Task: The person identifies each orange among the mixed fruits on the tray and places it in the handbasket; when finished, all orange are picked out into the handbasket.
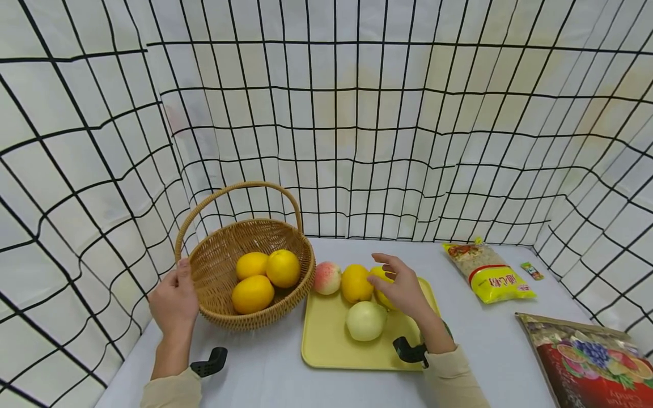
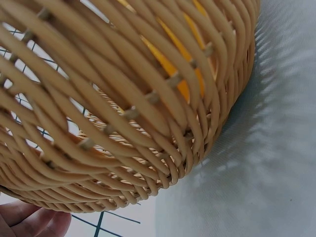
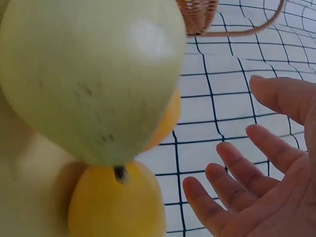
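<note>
My left hand [image 1: 175, 297] grips the left side of a wicker basket [image 1: 214, 255] where its arched handle meets the rim. Inside the basket lie three orange-yellow fruits [image 1: 283, 268]. Its right side overlaps the corner of a yellow tray [image 1: 326, 354]. On that tray are a pinkish peach [image 1: 327, 277], a yellow fruit [image 1: 356, 283], another yellow fruit partly covered by my right hand [image 1: 403, 288], and a pale green pear [image 1: 365, 321]. The right hand hovers over the tray's right part, fingers spread and holding nothing; the right wrist view shows the pear [image 3: 94, 74] close by.
Right of the tray lies a yellow food packet [image 1: 492, 275], with a tiny packet [image 1: 532, 271] beyond it. A large red bag with fruit pictures [image 1: 597, 362] lies at the front right. A black grid over white sheeting [image 1: 347, 141] encloses the table's back and sides.
</note>
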The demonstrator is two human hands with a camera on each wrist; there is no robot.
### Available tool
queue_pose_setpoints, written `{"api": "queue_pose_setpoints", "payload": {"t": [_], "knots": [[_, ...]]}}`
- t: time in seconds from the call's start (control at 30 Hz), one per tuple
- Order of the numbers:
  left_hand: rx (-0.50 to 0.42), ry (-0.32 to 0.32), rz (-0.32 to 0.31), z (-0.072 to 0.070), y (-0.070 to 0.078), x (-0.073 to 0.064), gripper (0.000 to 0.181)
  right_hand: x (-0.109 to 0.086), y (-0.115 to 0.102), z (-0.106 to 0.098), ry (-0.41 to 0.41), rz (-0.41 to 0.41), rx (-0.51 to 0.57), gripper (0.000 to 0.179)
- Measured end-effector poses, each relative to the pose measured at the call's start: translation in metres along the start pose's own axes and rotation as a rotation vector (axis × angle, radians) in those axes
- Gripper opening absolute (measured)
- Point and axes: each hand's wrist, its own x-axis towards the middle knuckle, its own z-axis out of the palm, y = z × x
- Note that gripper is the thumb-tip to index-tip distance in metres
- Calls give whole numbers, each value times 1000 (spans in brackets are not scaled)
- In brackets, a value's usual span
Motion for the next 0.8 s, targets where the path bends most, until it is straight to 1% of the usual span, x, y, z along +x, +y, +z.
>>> {"api": "queue_pose_setpoints", "payload": {"t": [0.17, 0.27, 0.57, 0.8], "knots": [[7, -10, -17, -1, 1, 0, 62, 2, -1, 15, -27, 12, 4, 57], [3, -9, -13, -1, 1, 0, 62, 4, -1, 23, -40, 29, -1, 59], [8, -1, -14, 0, 1, 1, 61, 6, 6, 42, -65, 53, -103, 61], [7, 1, -13, 0, 2, 0, 61, 6, 9, 52, -41, 71, -179, 61]]}}
